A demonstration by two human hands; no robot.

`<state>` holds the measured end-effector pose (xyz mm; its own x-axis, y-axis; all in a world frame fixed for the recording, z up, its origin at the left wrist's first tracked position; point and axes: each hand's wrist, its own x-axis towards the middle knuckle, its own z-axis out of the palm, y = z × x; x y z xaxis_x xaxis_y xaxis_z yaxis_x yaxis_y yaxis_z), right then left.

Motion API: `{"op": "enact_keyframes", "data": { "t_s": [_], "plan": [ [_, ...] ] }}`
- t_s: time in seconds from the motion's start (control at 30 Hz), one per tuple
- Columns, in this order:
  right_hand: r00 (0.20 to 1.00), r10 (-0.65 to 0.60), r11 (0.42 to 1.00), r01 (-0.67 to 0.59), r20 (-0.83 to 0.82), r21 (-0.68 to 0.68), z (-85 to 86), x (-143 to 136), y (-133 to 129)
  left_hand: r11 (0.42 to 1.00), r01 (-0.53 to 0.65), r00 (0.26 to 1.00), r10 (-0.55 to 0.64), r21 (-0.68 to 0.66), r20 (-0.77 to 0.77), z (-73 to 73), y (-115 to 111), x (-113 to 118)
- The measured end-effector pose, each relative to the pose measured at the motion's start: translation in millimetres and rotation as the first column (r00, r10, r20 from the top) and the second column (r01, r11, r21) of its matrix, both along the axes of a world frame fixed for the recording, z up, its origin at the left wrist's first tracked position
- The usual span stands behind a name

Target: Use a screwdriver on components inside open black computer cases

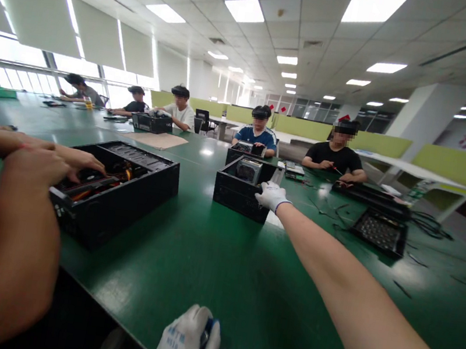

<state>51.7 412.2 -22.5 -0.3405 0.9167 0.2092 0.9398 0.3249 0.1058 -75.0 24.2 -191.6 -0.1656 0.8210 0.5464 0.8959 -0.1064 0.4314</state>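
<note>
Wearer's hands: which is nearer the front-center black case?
Right. Right hand is at the right side of the black case; left hand is well short of it, low in frame.

I have a black computer case (233,194) near the centre of the frame, lying with its open side up, its near right corner touched by the gloved right hand (272,197). Inside I make out a grey metal box (248,170), set toward the far left — the wall facing me is dark, with faint lettering too small for me to read. The second item I see is a small dark object (206,336) with a blue part, at bottom centre — mostly hidden in the gloved left hand (187,341), so I can't tell its kind
</note>
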Motion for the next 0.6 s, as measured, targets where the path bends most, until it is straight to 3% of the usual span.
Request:
{"op": "enact_keyframes", "data": {
  "t_s": [0.17, 0.43, 0.53, 0.6],
  "plan": [
    [0.998, 0.065, 0.997, -0.066, 0.015, 0.05, -7.3, 24.0, -52.9, 0.999, 0.032, 0.999, -0.032, 0.01, -0.004, 7.3, -1.4, -2.5],
    [0.976, 0.214, 0.968, -0.216, 0.032, 0.124, -15.9, 111.7, -188.3, 0.998, 0.056, 0.998, -0.057, 0.034, 0.027, 4.7, -3.5, -4.9],
    [0.937, 0.35, 0.904, -0.344, 0.024, 0.254, -21.4, 151.4, -238.5, 0.995, 0.088, 0.992, -0.093, 0.055, 0.081, 8.6, -9.1, -5.5],
    [0.908, 0.419, 0.859, -0.401, 0.013, 0.318, -24.6, 176.6, -268.8, 0.993, 0.101, 0.984, -0.109, 0.057, 0.138, 19.6, -16.8, -4.7]
  ]
}}
